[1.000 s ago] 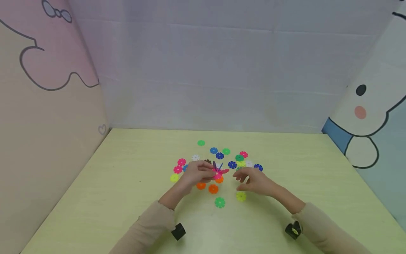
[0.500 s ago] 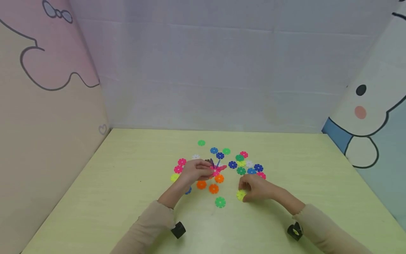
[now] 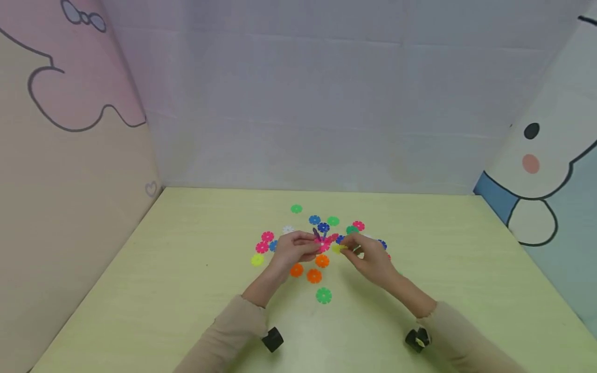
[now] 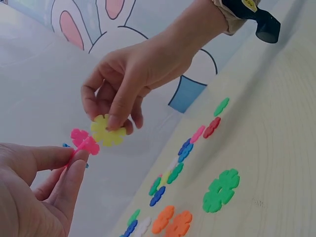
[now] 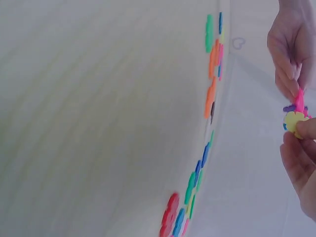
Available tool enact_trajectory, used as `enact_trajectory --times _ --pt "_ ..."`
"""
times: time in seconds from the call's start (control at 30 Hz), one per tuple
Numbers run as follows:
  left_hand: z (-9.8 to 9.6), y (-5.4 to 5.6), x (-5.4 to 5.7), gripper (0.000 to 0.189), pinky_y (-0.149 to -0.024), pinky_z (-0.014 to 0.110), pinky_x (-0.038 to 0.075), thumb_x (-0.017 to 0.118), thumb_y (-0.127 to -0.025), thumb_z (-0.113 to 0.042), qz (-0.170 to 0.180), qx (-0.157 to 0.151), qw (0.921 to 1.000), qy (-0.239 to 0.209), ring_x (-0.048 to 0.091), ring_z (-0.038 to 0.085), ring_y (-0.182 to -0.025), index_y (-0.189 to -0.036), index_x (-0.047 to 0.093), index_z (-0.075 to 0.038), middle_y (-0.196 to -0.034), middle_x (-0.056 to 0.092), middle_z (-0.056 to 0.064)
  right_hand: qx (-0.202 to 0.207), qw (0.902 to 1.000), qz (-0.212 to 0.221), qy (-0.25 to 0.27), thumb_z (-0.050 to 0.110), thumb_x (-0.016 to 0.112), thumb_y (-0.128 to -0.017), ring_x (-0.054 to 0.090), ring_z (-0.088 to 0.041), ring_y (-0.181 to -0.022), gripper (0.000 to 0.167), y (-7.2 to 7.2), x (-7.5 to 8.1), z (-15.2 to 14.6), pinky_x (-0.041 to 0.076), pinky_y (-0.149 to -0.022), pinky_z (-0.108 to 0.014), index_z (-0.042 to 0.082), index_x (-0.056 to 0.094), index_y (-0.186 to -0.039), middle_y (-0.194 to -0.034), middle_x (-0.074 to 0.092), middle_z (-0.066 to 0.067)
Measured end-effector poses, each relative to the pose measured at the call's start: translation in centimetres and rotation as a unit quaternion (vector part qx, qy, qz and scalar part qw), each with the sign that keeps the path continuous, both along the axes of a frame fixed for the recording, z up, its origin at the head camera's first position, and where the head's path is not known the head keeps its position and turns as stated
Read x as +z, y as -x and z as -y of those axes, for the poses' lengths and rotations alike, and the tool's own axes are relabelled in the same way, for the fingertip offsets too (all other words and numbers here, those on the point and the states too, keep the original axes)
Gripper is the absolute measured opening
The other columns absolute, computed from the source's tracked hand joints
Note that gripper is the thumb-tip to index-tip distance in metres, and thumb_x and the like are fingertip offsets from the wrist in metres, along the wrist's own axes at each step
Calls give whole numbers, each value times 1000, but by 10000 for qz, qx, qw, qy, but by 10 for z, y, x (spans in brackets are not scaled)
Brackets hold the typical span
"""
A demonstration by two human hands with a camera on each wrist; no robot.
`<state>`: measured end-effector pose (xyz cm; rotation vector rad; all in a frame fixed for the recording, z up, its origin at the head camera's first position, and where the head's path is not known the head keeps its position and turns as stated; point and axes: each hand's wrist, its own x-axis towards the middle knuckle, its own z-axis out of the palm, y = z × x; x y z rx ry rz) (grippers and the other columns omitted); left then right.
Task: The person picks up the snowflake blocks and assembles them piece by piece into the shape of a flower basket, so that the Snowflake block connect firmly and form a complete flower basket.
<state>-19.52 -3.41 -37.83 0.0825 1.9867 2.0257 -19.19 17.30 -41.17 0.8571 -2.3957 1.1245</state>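
Above the table, my left hand (image 3: 295,248) pinches a small cluster of joined snowflake discs (image 3: 323,243), with pink, purple and blue pieces showing. My right hand (image 3: 370,259) holds a yellow snowflake disc (image 4: 107,131) between thumb and fingers. In the left wrist view the yellow disc is at the edge of a pink disc (image 4: 85,141) of the cluster; whether their slots are joined I cannot tell. The right wrist view shows the yellow disc (image 5: 295,122) in front of the cluster, hiding part of it.
Loose snowflake discs lie around the hands: orange discs (image 3: 314,276) and a green disc (image 3: 324,296) nearer me, pink discs (image 3: 262,247) and a yellow one (image 3: 257,260) at left. Further back are blue (image 3: 314,220) and green (image 3: 296,209) discs. Printed cloth walls enclose the table (image 3: 154,290).
My right hand came down to the yellow disc at the front right, picked it up and carried it up and left to the cluster. My left hand keeps its pinch, shifting only slightly.
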Motion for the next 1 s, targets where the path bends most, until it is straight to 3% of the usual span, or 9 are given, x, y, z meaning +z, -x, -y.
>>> enact_trajectory --times 0.27,0.53,0.67,0.93,1.0 --pt "-2 -3 7 25 -75 30 53 59 -86 -5 -87 135 9999 -60 66 24 -86 -106 57 10 -95 66 18 -137 9978 -595 244 -8 68 -74 62 -13 -70 20 0 1 16 53 -59 -22 3 59 -88 -80 65 -3" --pt "-2 13 -17 28 -72 29 54 64 -84 -9 -78 368 9990 -240 67 22 -81 -106 59 7 -91 67 14 -196 9930 -1107 360 -12 70 -69 61 -14 -69 24 1 2 17 53 -56 -25 2 63 -87 -79 66 -5" --pt "-2 13 -15 28 -73 30 54 64 -84 -8 5 371 9990 -249 67 23 -81 -106 59 6 -90 67 13 -205 9908 -1216 554 -15 70 -67 62 -15 -69 26 2 3 16 53 -56 -25 0 63 -87 -79 66 -5" --pt "-3 2 3 25 -75 32 53 61 -85 -4 -37 359 9992 -144 67 26 -84 -106 58 10 -90 67 15 -191 9920 -998 742 -13 70 -69 64 -16 -69 25 2 3 19 54 -58 -26 2 64 -88 -80 67 -5" --pt "-3 2 3 26 -74 31 53 61 -85 -4 -18 366 9992 -180 67 24 -82 -107 58 10 -91 67 15 -271 9921 -975 739 -13 70 -70 64 -15 -69 24 1 3 21 54 -59 -24 2 64 -87 -80 67 -4"
